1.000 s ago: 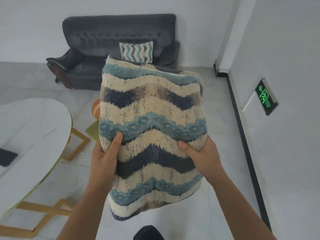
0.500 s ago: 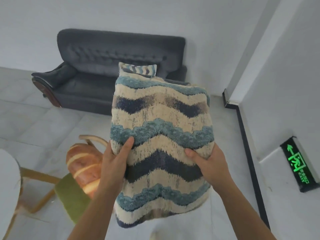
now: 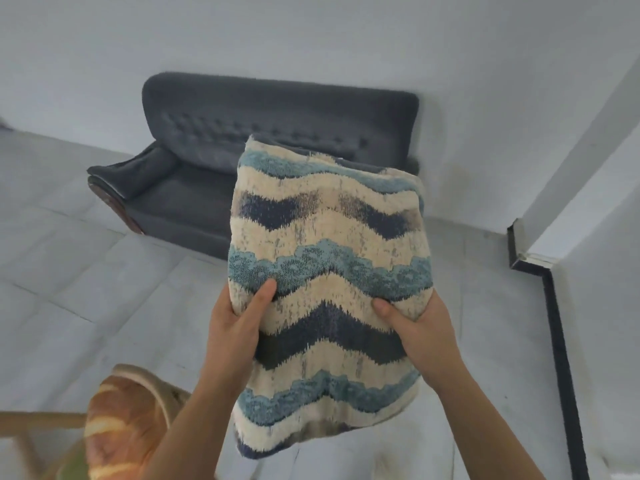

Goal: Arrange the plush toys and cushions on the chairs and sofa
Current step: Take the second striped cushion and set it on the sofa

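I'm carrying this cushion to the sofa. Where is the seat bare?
The sofa seat is bare from its visible armrest to where the chevron cushion, held by left hand and right hand, blocks the view; the rest is hidden. The wooden chair is crowded by the bread plush.

i can read no text, label, brand or number here; the cream, teal and navy zigzag woven cushion (image 3: 329,237) in front of the dark grey tufted sofa (image 3: 277,133) bears only pattern.
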